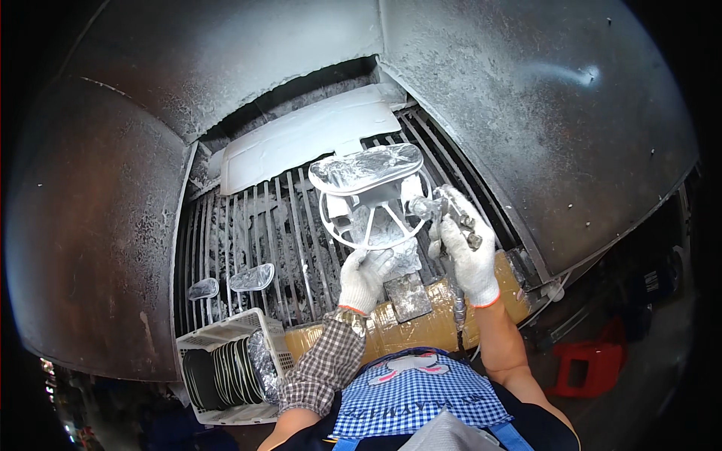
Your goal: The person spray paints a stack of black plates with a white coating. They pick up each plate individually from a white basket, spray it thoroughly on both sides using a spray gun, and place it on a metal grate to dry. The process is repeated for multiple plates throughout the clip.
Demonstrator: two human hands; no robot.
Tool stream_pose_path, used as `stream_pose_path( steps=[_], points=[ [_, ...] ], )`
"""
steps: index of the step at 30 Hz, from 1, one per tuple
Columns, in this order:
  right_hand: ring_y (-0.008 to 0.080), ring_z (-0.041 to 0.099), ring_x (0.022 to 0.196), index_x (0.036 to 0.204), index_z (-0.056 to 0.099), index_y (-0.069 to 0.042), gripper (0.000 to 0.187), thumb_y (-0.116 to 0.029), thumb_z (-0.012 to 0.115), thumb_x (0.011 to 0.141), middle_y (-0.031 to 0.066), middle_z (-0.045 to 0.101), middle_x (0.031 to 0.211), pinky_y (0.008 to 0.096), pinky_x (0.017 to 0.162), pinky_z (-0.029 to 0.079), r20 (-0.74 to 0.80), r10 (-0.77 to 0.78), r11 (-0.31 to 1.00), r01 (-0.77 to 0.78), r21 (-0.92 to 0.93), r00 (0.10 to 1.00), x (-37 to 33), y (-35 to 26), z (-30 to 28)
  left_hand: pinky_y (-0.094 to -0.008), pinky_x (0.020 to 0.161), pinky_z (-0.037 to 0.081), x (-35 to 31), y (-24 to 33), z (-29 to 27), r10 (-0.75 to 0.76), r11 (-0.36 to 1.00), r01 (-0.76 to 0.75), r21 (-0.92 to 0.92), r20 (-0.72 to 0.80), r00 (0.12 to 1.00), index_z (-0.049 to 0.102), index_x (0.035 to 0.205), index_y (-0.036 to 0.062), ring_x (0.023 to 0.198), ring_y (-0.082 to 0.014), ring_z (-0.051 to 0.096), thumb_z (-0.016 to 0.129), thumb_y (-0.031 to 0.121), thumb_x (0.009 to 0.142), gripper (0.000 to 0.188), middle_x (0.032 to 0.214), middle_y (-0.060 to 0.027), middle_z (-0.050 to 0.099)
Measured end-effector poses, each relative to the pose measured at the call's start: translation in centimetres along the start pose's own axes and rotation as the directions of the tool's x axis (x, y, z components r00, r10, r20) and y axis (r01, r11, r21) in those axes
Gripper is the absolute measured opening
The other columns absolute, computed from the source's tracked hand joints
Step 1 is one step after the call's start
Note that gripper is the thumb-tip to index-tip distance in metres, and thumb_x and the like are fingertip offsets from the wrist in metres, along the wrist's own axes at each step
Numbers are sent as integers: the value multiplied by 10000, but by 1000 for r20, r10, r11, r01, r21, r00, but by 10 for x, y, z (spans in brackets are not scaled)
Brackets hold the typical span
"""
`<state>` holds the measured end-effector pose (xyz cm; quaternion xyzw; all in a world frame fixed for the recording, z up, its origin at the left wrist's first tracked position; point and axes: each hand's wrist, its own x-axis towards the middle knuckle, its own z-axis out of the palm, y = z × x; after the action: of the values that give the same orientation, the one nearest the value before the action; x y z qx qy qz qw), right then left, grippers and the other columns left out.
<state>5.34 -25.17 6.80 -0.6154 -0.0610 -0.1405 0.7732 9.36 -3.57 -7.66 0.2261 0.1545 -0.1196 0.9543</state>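
An oval piece with a silvery, wrinkled foil-like top [366,170] sits raised over a white spoked wheel [368,246], with pale blocks beneath it. At the wheel's near rim is my left hand [364,279] in a white knit glove, its fingers bent against the rim. My right hand [472,259], gloved too, is closed around a paint-crusted spray gun [436,214]. The gun's nozzle points left toward the wheel and the oval piece. A hose fitting [459,304] hangs below that hand.
Pale-coated metal bars [289,240] form a grate under the work. Two smaller foil-topped ovals [253,278] [203,289] stand at left. A white plastic basket [282,349] holds stacked dark oval pieces. Grey sheet [308,135] lies behind; metal walls [541,150] enclose the sides. A red stool [590,361] stands right.
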Motion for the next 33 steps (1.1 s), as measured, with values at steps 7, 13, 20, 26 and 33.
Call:
stream_pose_path(
  steps=[7,13,20,26,33],
  points=[
    [59,606,791,1528,501,68,523,-100,656,1058,39,677,971,218,673,531,-63,18,995,-12,95,998,0,-9,-10,-621,1110,512,0,14,-8,8,999,-8,-32,-15,1000,541,1336,-70,1270,-493,602,611,165,982,430,1325,-276,625],
    [48,572,730,1544,486,61,534,-110,655,1067,17,644,896,206,653,511,-149,47,993,-30,112,988,-1,-19,-13,-621,1097,524,-5,24,-4,66,997,-66,41,-17,998,503,1364,-74,1238,-502,617,582,192,999,458,1350,-306,599],
    [51,581,740,1536,492,68,517,-104,645,1072,29,667,941,213,651,510,-175,-38,999,37,-5,984,-8,-25,-27,-610,1074,538,-7,40,-5,80,994,-76,82,-36,996,529,1327,-87,1213,-487,635,585,217,1009,444,1327,-308,615],
    [52,606,814,1543,484,59,518,-111,640,1078,48,686,1030,217,677,535,-103,24,999,-19,44,994,-25,-35,-25,-580,1040,562,-7,55,-4,131,985,-125,116,-46,990,616,1278,-56,1205,-452,651,580,257,1000,420,1323,-289,647],
    [65,609,781,1541,485,54,513,-104,630,1075,62,691,1008,219,680,528,-123,-15,1000,16,8,992,-32,-38,-22,-544,1001,573,-2,70,-18,208,977,-202,70,-81,975,600,1230,-10,1232,-436,653,615,238,990,346,1369,-288,642]
  ],
)
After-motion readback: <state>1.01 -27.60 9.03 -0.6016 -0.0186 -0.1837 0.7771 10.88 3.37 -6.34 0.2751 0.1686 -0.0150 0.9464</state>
